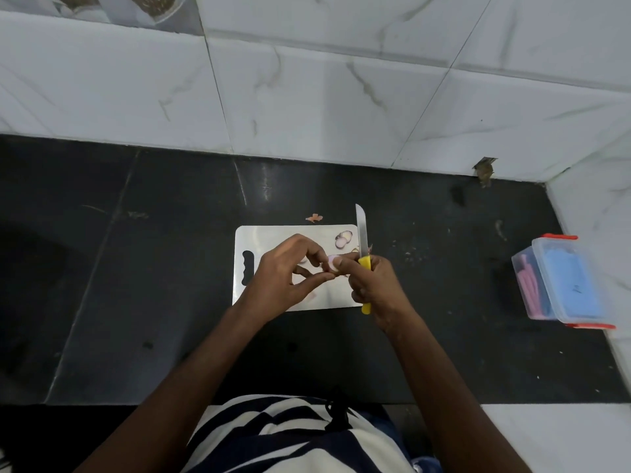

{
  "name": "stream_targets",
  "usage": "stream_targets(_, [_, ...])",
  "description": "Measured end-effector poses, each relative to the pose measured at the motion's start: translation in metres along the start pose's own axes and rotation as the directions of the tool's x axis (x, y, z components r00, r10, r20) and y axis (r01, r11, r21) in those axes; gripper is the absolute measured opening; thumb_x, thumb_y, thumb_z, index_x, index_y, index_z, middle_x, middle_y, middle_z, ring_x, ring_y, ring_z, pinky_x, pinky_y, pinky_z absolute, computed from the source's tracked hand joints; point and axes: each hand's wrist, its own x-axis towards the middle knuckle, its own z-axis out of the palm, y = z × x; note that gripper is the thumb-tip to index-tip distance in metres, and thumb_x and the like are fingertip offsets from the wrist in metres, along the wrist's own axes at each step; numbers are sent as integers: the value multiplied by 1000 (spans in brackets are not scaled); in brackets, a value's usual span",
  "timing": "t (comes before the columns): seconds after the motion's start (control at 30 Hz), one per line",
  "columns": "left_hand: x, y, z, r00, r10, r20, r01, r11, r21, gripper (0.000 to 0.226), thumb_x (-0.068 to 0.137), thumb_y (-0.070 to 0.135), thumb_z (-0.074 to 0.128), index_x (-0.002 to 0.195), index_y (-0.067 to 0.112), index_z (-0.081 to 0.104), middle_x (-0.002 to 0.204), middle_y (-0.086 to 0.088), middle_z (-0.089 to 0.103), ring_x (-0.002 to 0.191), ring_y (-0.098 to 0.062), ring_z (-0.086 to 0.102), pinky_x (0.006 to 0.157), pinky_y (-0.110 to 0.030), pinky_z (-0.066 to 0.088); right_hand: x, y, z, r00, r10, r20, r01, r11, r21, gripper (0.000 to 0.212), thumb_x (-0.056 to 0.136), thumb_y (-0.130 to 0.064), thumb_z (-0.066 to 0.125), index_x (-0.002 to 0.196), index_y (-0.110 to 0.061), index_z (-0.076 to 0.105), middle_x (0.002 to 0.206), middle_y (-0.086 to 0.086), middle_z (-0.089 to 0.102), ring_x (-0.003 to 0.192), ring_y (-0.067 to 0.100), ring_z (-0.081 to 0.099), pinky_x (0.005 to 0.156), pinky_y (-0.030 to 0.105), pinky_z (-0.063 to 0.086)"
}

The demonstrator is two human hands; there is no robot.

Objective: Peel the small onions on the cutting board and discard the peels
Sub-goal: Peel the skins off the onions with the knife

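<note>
Above the cutting board, the left hand pinches a small onion between thumb and fingers. The right hand grips the yellow knife, thumb on the onion. It looks light and slippery; hold its ends firmly.
</note>
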Motion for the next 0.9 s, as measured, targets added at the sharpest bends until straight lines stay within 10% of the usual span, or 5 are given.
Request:
stream_targets(0.67, [-1, -5, 3, 996, -84, 32, 85, 996, -35, 15, 91, 22, 88, 96, 22, 74, 93, 12, 69, 88, -8, 71, 68, -30, 65, -4, 1, 11, 986, 5, -168, -17, 997, -72, 25, 93, -23, 82, 76, -10, 69, 46, -15, 49, 38, 1, 39, 46, 24, 30])
stream_targets(0.9, [-7, -5, 12, 999, -22, -29, 26, 991, 129, 15, 98, 31, 80, 99, 21, 70, 96, 13, 64, 83, -10, 63, 62, -38, 61, -1, 6, 12, 985, 78, -152, -55, 987, 153, 20, 92, -21, 82, 82, -7, 70, 61, 12, 40, 42, 7, 23, 41, 22, 23])
